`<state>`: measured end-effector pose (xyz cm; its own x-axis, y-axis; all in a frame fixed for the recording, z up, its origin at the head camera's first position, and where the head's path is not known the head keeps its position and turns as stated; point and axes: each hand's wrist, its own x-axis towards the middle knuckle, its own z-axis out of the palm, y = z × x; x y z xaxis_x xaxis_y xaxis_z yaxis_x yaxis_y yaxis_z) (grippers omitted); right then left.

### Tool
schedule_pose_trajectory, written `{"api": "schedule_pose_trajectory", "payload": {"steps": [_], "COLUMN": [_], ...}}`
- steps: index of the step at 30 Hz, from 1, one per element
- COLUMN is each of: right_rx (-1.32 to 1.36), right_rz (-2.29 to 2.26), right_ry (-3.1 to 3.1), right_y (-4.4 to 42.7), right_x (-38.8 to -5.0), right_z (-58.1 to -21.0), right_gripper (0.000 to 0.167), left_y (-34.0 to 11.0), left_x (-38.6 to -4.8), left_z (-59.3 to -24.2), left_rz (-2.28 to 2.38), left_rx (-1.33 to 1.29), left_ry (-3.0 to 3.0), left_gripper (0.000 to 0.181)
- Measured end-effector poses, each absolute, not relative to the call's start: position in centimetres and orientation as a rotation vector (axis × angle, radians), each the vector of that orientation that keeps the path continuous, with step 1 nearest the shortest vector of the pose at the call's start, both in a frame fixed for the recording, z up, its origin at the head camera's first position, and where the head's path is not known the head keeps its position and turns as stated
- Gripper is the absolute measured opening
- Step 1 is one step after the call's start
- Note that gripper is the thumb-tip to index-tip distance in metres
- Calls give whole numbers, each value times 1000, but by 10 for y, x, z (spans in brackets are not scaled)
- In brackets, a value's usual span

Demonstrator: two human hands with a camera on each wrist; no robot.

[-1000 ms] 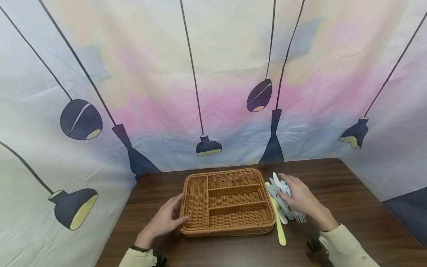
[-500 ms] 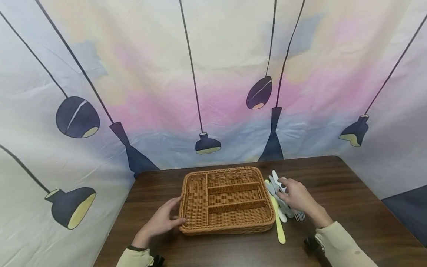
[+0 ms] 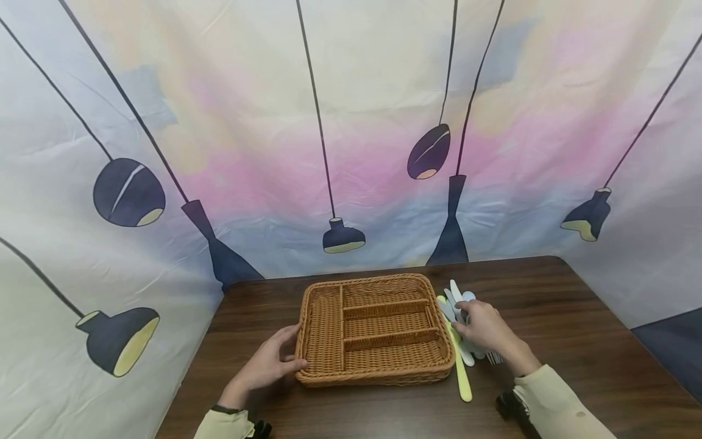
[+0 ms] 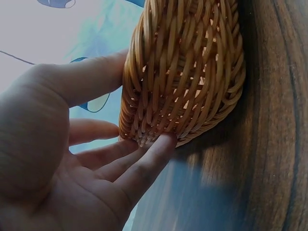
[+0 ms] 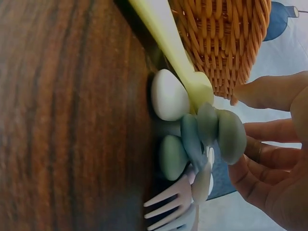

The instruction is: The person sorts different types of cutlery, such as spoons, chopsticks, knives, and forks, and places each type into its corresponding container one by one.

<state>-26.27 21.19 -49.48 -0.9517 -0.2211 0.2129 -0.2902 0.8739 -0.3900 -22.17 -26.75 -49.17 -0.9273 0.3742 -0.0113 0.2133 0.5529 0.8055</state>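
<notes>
A rectangular brown wicker basket (image 3: 378, 378) with several compartments stands on the table. My left hand (image 3: 263, 366) grips its left side, fingers against the outer weave (image 4: 187, 72) and thumb at the rim. Just right of the basket lies a pile of pale cutlery, with a yellow handle (image 3: 462, 378), a white knife tip (image 3: 455, 289) and fork tines (image 5: 168, 202). My right hand (image 3: 490, 332) is over this pile, its fingers bent and hiding part of it. In the right wrist view, the thumb and fingers (image 5: 269, 178) stand apart beside the grey-green handle ends (image 5: 231, 137).
The dark wooden table (image 3: 351, 414) extends around the basket and the pile. Behind it and at both sides hangs a pastel cloth (image 3: 373, 152) printed with dark lamps. A black object (image 3: 510, 405) sits at my right wrist.
My right hand has moved slightly towards me and to the left over the cutlery, its thumb and fingers drawing closer together. The left hand stays on the basket.
</notes>
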Motion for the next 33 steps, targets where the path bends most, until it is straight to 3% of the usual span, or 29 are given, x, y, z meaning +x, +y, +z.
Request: {"api": "schedule_pose_trajectory", "payload": {"steps": [33], "right_rx": [333], "right_rz": [607], "right_ry": [-2956], "right_y": [210], "right_x": [-262], "right_z": [-504], "right_gripper": [18], "left_y": [-269], "left_x": [-223], "left_z": [-492], "left_rz": [1356], "left_rx": [475], "left_ry": [2549], "left_gripper": [89]}}
